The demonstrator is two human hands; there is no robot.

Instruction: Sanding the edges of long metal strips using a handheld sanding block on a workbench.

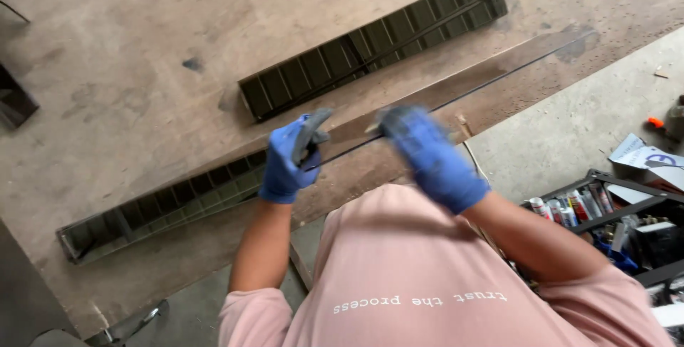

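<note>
Two blue-gloved hands work at the near edge of a worn metal table (pixel 142 55). The left hand (pixel 288 158) has its fingers curled tight around a grey clamp-like tool (pixel 311 133) gripping a thin dark rod (pixel 456 94) that runs off toward two o'clock. The right hand (pixel 431 154) is blurred; fingers look bent, but I cannot tell what they hold. That rod could whip or slip if the grip loosens. At four o'clock a dark rack (pixel 620 208) holds small white-and-red tubes (pixel 563 210); beyond, a white-and-blue carton (pixel 645 154). Farther, at twelve, lie two dark louvred grilles (pixel 370 44).
</note>
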